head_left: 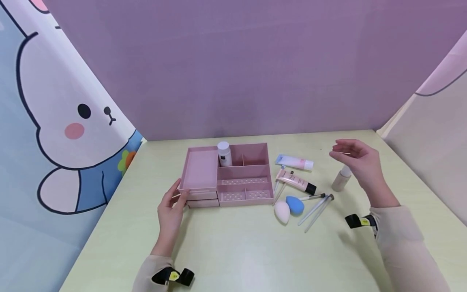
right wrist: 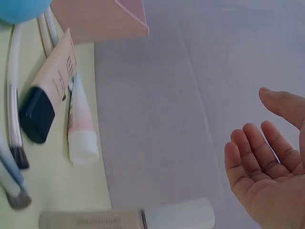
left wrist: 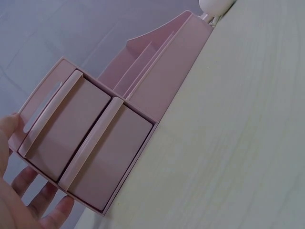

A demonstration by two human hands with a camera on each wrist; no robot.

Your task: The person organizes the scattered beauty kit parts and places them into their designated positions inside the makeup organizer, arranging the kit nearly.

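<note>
My left hand holds the front left corner of a pink makeup organizer. In the left wrist view its thumb lies at the organizer's top edge and the fingers lie along the side, by two closed drawers. A white-capped bottle stands in a rear compartment. On the right, my right hand is raised with loosely curved fingers and nothing in them. Below it a beige bottle with a white cap stands on the table, partly covered by the hand in the head view.
Right of the organizer lie a blue-white tube, a BB cream tube with black cap, several makeup brushes, a blue sponge and a pale pink sponge. A purple cloth rises behind the table.
</note>
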